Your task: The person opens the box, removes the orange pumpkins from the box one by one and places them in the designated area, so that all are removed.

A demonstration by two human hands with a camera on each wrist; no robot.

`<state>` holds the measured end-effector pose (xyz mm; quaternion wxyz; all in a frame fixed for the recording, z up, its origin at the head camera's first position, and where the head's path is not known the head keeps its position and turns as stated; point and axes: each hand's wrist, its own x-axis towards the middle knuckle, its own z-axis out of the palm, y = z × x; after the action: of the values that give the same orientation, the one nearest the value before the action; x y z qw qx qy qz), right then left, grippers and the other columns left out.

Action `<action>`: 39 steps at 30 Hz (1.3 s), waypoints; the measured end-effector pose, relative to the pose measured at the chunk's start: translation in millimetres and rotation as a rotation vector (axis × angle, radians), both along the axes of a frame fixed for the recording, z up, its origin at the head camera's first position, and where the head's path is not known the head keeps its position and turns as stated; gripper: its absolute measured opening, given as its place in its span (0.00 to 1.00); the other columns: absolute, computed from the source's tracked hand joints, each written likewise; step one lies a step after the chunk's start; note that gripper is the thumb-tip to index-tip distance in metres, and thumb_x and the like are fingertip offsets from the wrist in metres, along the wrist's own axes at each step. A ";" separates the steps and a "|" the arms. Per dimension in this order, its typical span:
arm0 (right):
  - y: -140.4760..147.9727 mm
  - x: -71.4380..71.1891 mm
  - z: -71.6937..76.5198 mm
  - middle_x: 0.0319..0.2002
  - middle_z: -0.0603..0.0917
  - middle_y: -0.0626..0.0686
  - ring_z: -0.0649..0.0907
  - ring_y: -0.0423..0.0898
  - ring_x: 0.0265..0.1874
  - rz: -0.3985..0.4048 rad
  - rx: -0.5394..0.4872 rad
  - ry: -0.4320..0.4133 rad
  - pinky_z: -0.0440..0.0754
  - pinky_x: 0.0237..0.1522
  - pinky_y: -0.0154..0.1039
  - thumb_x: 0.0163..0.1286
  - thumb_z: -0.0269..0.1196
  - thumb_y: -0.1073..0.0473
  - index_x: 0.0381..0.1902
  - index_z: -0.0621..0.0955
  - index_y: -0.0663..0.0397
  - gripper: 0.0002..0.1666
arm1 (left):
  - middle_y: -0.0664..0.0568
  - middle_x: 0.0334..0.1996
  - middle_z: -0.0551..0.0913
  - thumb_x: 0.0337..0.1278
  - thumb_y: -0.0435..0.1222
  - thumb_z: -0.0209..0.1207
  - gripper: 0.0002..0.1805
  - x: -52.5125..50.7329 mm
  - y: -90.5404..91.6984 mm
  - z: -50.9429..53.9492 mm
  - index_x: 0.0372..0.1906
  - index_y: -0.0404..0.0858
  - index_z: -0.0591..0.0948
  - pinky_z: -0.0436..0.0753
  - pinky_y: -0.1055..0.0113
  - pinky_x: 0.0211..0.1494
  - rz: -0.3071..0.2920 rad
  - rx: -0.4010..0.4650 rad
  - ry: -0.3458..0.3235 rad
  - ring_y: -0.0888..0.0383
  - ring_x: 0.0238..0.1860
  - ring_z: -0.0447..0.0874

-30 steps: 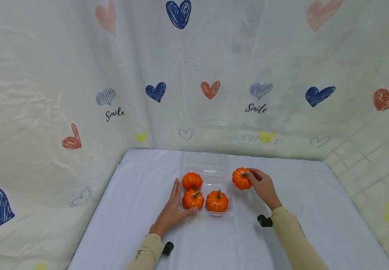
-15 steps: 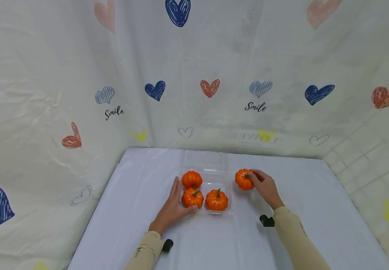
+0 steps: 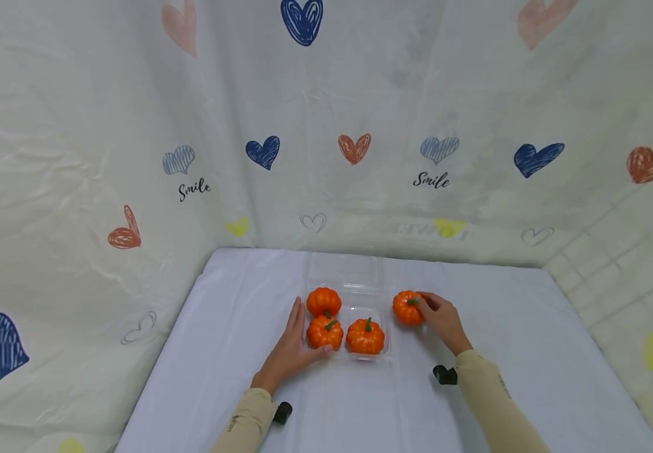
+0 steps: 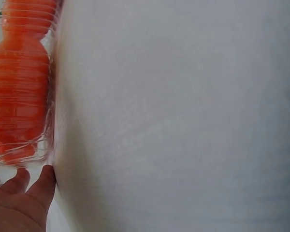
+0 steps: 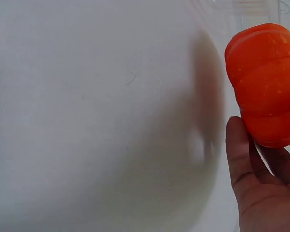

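In the head view my right hand (image 3: 442, 321) pinches a small orange toy pumpkin (image 3: 408, 308) with a green stem, just right of a clear plastic clamshell box (image 3: 362, 308). The right wrist view shows this pumpkin (image 5: 268, 87) at the fingertips, above the white cloth. Inside the box sit three similar pumpkins: one at back left (image 3: 323, 302), one at front left (image 3: 324, 332) and one at front right (image 3: 365, 336). The back right spot holds none. My left hand (image 3: 289, 358) rests against the box's left side, fingers straight and thumb at the front edge.
The box's transparent lid (image 3: 343, 270) lies folded back toward the far table edge. A white cloth covers the table (image 3: 360, 409). Behind and at the sides hangs a pale curtain (image 3: 326, 94) printed with hearts.
My right hand has shifted slightly right, then a little nearer to me, with the pumpkin still pinched. The left hand, the box and its pumpkins stay in place.
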<state>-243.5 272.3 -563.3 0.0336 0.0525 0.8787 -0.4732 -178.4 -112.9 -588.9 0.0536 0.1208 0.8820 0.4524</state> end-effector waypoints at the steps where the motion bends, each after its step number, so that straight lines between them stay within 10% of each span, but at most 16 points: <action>1: 0.0 0.5 -0.8 0.71 0.76 0.68 0.75 0.64 0.68 0.001 0.000 -0.012 0.75 0.71 0.60 0.86 0.54 0.46 0.75 0.74 0.66 0.34 | 0.57 0.88 0.31 0.58 0.66 0.71 0.70 0.3 0.1 -0.3 0.88 0.37 0.42 0.58 0.42 0.82 0.001 0.002 -0.002 0.47 0.86 0.42; 24: -4.2 3.9 -10.3 0.73 0.74 0.69 0.78 0.61 0.59 -0.039 0.024 -0.063 0.81 0.61 0.52 0.87 0.51 0.41 0.80 0.69 0.65 0.39 | 0.57 0.88 0.32 0.58 0.67 0.71 0.70 -0.4 -0.3 -5.0 0.88 0.37 0.42 0.57 0.44 0.82 0.003 -0.009 0.011 0.48 0.86 0.41; 39: -8.0 6.7 -7.8 0.80 0.64 0.67 0.63 0.67 0.79 -0.079 -0.002 -0.123 0.64 0.77 0.62 0.89 0.42 0.35 0.83 0.62 0.64 0.44 | 0.57 0.88 0.32 0.58 0.66 0.71 0.70 -0.7 -0.6 -6.3 0.88 0.36 0.43 0.59 0.43 0.81 0.004 -0.004 0.036 0.47 0.86 0.43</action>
<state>-236.9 264.3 -571.2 0.0691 0.1159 0.8717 -0.4712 -179.1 -113.6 -595.3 0.0368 0.1271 0.8839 0.4485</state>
